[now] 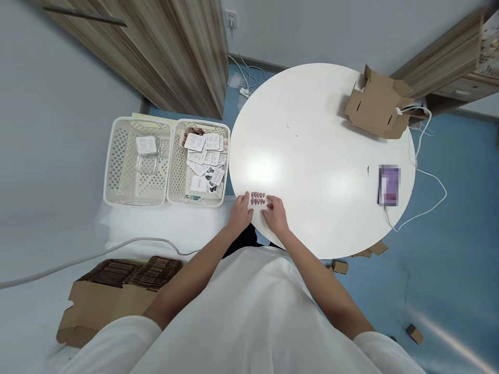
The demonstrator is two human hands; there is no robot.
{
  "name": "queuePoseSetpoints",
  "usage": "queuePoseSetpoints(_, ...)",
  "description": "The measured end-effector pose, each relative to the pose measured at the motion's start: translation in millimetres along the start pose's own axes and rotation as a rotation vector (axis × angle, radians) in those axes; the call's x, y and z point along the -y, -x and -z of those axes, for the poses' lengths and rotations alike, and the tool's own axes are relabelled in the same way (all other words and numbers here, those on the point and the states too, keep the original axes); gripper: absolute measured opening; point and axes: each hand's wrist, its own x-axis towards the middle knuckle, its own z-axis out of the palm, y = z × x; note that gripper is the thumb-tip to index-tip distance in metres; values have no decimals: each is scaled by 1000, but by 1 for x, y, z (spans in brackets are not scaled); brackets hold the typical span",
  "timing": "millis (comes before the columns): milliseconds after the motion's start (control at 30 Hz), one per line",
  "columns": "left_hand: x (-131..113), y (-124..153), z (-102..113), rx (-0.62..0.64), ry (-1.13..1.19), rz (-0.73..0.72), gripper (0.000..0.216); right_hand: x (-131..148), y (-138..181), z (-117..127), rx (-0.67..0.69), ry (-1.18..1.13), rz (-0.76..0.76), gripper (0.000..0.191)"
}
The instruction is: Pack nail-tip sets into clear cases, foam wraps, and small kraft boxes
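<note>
A small card of press-on nails [258, 198] lies near the front left edge of the white round table. Its pinkish-purple nails sit in two rows. At the card's left edge, my left hand [239, 214] holds it with finger and thumb. My right hand [276, 216] grips the opposite edge, fingers bent and the thumb near the lower corner. The exact contact of the fingertips is too small to make out.
Left of the table stand two white baskets; the nearer basket [177, 176] holds printed cards and nail sets, the other basket [113, 179] clear cases. A flattened cardboard box [376, 106] and a cabled phone [389, 186] are on the right. Packed cardboard [113, 301] sits lower left.
</note>
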Motion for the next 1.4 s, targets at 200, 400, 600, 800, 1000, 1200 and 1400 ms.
queuePoseSetpoints(200,0,7,-4,-60,197,49,57,-1,6,-4,-27,-174,-124,49)
queuePoseSetpoints(400,-2,7,-4,-57,219,51,56,3,2,-3,-14,-207,-119,47)
queuePoseSetpoints(600,-2,8,-6,-64,238,42,57,2,3,-3,-9,-213,-126,48)
queuePoseSetpoints(800,-4,11,8,-91,274,91,54,9,-3,8,-67,-159,-169,41)
queuePoseSetpoints(1000,7,7,55,-108,396,125,44,51,-44,17,-10,-155,-57,35)
queuePoseSetpoints(1200,45,-1,89,-203,397,220,47,88,-74,-4,259,-114,29,30)
queuePoseSetpoints(1400,71,9,100,-287,397,288,49,104,-75,-24,381,-27,125,28)
